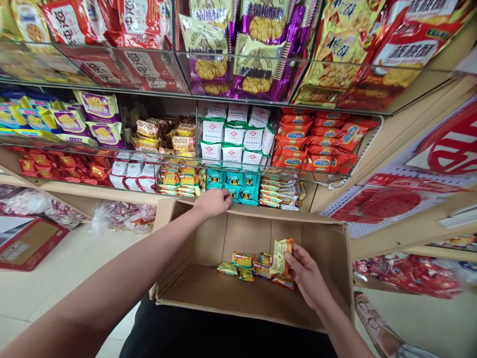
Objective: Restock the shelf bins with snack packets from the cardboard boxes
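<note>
Just beyond the person's dark clothing, an open cardboard box is sitting with its long side across. On its floor, around the middle, small wrapped packets in yellow, green and orange are lying in a loose cluster. Over the cluster's right end, the right hand is closing narrowly on a yellow-and-orange packet, holding it tilted inside the box, between thumb and fingers. To the right, another person's sandalled foot is standing on the floor. Farther off, the left hand is hovering or resting at the box's far rim, fingers curling inward; I cannot tell whether they are gripping anything. Right by those fingers, teal packets are standing stacked in a lower shelf compartment, with small yellow packets filling the space to their left. Behind and above, white packets are sitting in rows beside red-orange packets. Highest up, purple-and-cream biscuit packs are leaning behind a clear shelf front.
</note>
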`<state>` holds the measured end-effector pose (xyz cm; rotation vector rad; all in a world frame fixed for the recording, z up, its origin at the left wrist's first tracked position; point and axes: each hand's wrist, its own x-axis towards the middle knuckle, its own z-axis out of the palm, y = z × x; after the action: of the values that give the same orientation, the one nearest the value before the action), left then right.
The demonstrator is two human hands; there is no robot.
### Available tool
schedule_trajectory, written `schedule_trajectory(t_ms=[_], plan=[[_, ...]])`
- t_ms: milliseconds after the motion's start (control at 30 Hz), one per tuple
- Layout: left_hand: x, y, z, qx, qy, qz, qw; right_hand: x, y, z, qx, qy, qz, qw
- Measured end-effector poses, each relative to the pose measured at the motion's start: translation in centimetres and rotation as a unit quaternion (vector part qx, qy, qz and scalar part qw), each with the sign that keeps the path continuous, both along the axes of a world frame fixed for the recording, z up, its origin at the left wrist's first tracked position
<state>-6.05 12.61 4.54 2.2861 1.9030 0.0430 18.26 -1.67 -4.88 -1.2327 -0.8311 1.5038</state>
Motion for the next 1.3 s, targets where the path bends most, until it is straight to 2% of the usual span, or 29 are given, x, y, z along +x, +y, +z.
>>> schedule_trajectory(t_ms=[67,133,200,233,300,333,400,467,533,567,600,667,700,767,833,867,933,1033,1100,1200,1300], plan=[[-0.2,0.1,0.0,-0.005,-0.012,-0.003,1.000,-0.3,-0.1,0.6,0.047,-0.046,0.011,0.998],[-0.2,0.0,0.1,0.012,-0.063,-0.020,0.998,-0.7,-0.1,1.3,0.103,-0.114,0.017,0.988],[0.2,-0.8,0.3,0.060,-0.174,-0.063,0.981,-1.2,0.2,2.4,0.162,-0.164,0.024,0.973],[0.6,-1.5,0.5,0.080,-0.242,-0.089,0.963,-1.6,0.4,3.2,0.192,-0.176,0.030,0.965],[1.8,-3.7,1.1,0.071,-0.370,-0.122,0.918,-2.2,0.7,5.0,0.265,-0.180,0.040,0.947],[2.5,-4.9,1.4,0.031,-0.421,-0.124,0.898,-2.5,0.7,5.9,0.304,-0.182,0.042,0.934],[3.9,-7.3,1.9,-0.099,-0.505,-0.089,0.853,-2.9,0.8,7.4,0.374,-0.207,0.037,0.903],[4.7,-9.0,2.1,-0.248,-0.588,-0.021,0.770,-3.1,0.5,8.1,0.412,-0.256,0.035,0.874],[5.0,-9.6,1.9,-0.327,-0.656,0.033,0.679,-3.1,0.2,8.0,0.415,-0.296,0.029,0.860],[5.0,-9.6,1.8,-0.332,-0.684,0.049,0.648,-3.1,0.0,7.7,0.401,-0.296,0.022,0.867],[4.9,-9.5,1.6,-0.320,-0.705,0.056,0.630,-3.2,-0.2,7.2,0.375,-0.276,0.012,0.885],[4.8,-9.2,1.1,-0.287,-0.725,0.060,0.623,-3.3,-0.4,6.2,0.293,-0.184,-0.011,0.938],[4.9,-9.2,0.8,-0.274,-0.729,0.060,0.625,-3.4,-0.5,5.8,0.246,-0.125,-0.017,0.961],[5.1,-9.3,0.1,-0.266,-0.725,0.051,0.633,-3.8,-0.7,5.1,0.173,-0.047,-0.018,0.984],[5.3,-9.6,-0.5,-0.277,-0.704,0.022,0.653,-4.1,-0.7,4.6,0.145,-0.048,-0.013,0.988],[5.3,-9.7,-0.7,-0.275,-0.685,0.000,0.675,-4.0,-0.8,4.5,0.140,-0.067,-0.006,0.988],[4.8,-9.5,-0.5,-0.226,-0.620,-0.061,0.749,-3.4,-0.8,4.5,0.142,-0.123,0.001,0.982],[2.7,-7.2,0.9,-0.054,-0.466,-0.145,0.871,-0.6,-0.1,5.5,0.168,-0.225,-0.048,0.959],[0.7,-4.6,1.9,0.009,-0.371,-0.139,0.918,2.3,1.1,6.6,0.197,-0.283,-0.110,0.932],[-1.9,-0.8,2.1,0.024,-0.219,-0.088,0.971,6.5,4.0,8.2,0.199,-0.350,-0.162,0.901],[-3.0,1.1,0.9,0.005,-0.100,-0.035,0.994,9.3,7.0,8.5,0.161,-0.359,-0.162,0.905]])
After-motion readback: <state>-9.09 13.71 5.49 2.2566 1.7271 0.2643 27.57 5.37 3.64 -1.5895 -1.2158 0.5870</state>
